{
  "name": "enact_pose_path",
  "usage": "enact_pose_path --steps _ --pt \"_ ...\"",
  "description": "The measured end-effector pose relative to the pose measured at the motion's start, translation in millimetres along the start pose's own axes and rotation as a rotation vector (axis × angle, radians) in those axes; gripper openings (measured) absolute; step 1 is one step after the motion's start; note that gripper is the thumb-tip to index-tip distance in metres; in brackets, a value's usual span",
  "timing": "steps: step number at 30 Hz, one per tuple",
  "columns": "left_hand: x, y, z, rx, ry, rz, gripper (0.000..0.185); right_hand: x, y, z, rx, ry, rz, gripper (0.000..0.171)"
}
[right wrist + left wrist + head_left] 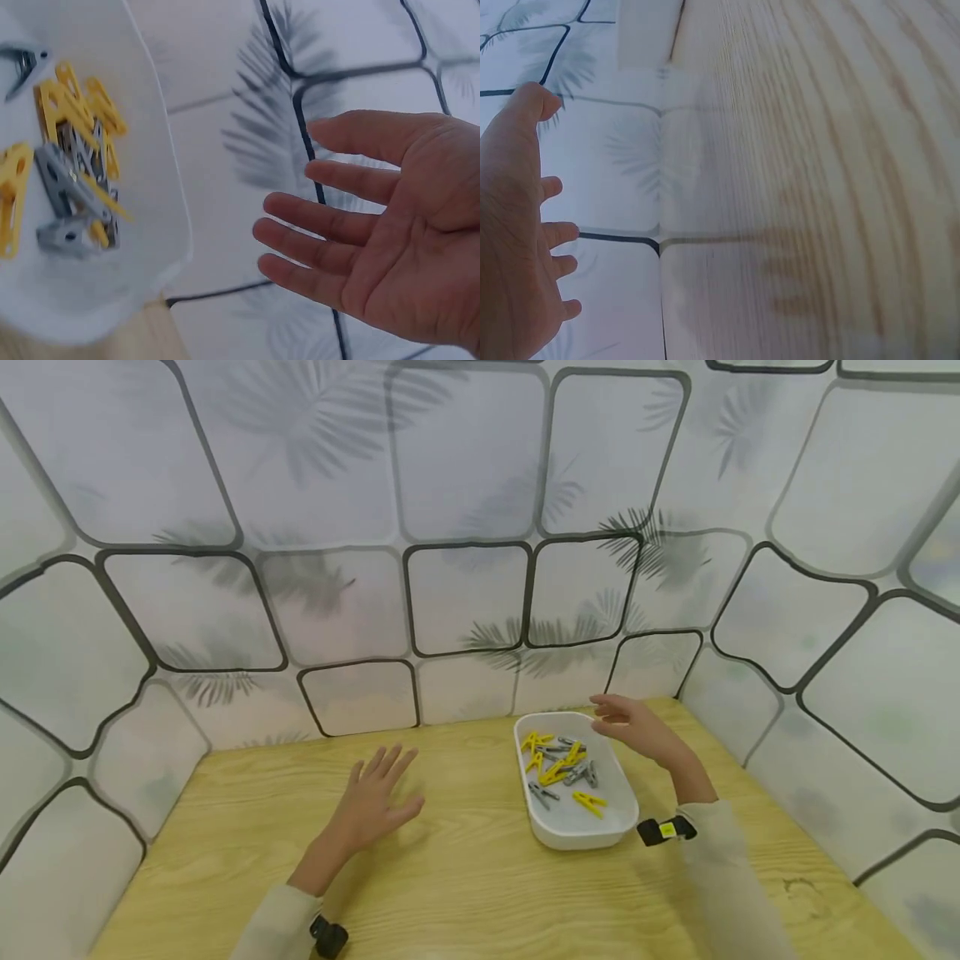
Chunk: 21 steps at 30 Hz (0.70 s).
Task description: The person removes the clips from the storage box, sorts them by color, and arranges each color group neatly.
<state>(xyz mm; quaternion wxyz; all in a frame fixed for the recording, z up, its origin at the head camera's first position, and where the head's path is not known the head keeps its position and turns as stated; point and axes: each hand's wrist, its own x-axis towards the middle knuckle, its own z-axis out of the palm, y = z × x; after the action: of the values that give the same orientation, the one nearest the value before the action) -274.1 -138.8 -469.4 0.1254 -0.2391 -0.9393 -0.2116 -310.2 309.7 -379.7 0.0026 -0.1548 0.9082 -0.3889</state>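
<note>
- Two hands are out over the wooden table (480, 868), and neither holds anything.
- The right hand (637, 727) hovers at the far right edge of the white tray (581, 835), fingers straight and slightly spread, palm bare in the right wrist view (390, 225).
- The tray stands near the table's far right corner, close to the patterned wall (465, 602); inside it lie loose yellow and grey clothespins (562, 764), most heaped at the far end, one yellow peg (590, 802) apart toward the near end.
- To pick well, I judge the right hand should come down on a peg lying clear of the heap, such as the lone yellow one, and pinch it by its long sides so neighbours do not tangle and lift with it.
- The left hand (375, 802) rests flat on the table toward the middle, fingers fanned and pointing to the far edge, well apart from the tray; it could steady the tray's near rim.
- Both forearms angle inward from the near edge.
</note>
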Motion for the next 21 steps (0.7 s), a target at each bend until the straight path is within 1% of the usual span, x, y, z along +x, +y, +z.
enact_pose_path --steps 3,5,7,9,12,14,17,21 --pt "1.5 3.2 2.7 -0.011 -0.003 0.005 0.075 -5.4 17.4 -6.3 0.020 0.000 0.021 0.054" --pt "3.0 5.9 4.0 -0.024 -0.001 0.006 0.075 -6.3 27.2 -8.5 0.039 -0.012 0.061 0.052" --pt "4.6 8.8 5.3 -0.043 0.000 0.007 0.075 -5.3 36.5 -9.2 0.055 -0.037 0.105 0.051" --pt "5.9 11.8 6.6 -0.063 -0.001 0.011 0.075 -4.0 44.5 -8.7 0.087 -0.074 0.166 0.052" --pt "7.5 15.3 8.8 -0.083 -0.001 0.021 0.075 -3.0 54.6 -5.6 0.141 -0.127 0.217 0.053" --pt "8.2 16.7 10.5 -0.084 -0.002 0.026 0.075 -3.3 59.4 -2.5 0.186 -0.146 0.231 0.053" --pt "8.9 17.2 12.8 -0.081 -0.006 0.029 0.075 -3.2 64.6 3.3 0.236 -0.148 0.235 0.053" --pt "9.4 17.6 14.6 -0.076 -0.014 0.028 0.075 0.0 69.6 9.3 0.258 -0.137 0.238 0.054"
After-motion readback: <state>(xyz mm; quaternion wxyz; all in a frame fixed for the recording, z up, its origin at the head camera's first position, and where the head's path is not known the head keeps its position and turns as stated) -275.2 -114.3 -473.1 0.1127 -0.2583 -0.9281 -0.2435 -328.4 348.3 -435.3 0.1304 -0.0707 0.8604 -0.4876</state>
